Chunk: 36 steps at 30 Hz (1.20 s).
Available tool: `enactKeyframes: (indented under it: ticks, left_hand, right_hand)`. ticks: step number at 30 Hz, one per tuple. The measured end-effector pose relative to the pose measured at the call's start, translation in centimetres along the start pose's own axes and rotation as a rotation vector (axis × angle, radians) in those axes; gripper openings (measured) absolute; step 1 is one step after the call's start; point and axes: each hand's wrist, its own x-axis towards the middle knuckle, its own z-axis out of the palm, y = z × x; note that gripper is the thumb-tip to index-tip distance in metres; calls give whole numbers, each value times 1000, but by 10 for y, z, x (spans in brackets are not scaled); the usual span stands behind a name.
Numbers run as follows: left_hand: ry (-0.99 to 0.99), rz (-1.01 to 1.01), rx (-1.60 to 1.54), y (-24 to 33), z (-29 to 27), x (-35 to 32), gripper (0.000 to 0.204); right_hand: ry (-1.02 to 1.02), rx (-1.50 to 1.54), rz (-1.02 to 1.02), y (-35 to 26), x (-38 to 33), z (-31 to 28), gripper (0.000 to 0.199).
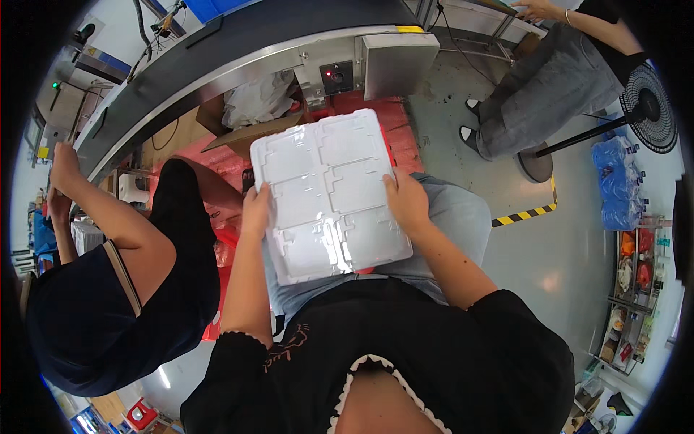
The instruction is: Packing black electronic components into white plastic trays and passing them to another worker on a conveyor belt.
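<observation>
Between my two hands is a white plastic blister tray (325, 195), roughly rectangular, with several shallow moulded compartments and a glossy surface. My left hand (256, 210) grips its left edge, thumb on top and the other fingers mostly out of sight beneath. On the opposite edge my right hand (406, 202) is closed in the same way. The tray is held over my lap, slightly tilted, and hides part of my jeans (455, 210). Whether it is a single tray or a stack, I cannot tell.
Ahead runs a dark conveyor belt (289, 36) with a metal control box (400, 64). Beneath it stands an open cardboard box (253, 134) holding clear plastic bags. One co-worker (108, 318) sits close on my left; another person (557, 87) stands far right beside a fan (647, 105).
</observation>
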Motion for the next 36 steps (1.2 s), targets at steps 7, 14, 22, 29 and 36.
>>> enactKeyframes:
  ticks: [7,14,22,29,36]
  left_hand:
    - [465,415,440,-43,33,54,36]
    - [242,329,210,-21,27,27,34]
    - [378,559,118,50,9,24,25]
    - [396,850,-18,180,-1,12,17]
    - [470,1040,138,182,-25,27,14]
  right_hand:
    - [8,90,26,53,40,32,38]
    - [-200,385,282,47,52,31,45]
    - [-951,-216,-171,-116,126,-83,31]
    - [-7,-191,-1050,-246,295,-67,36]
    - [-345,-774,-610,-284,392,-56,54]
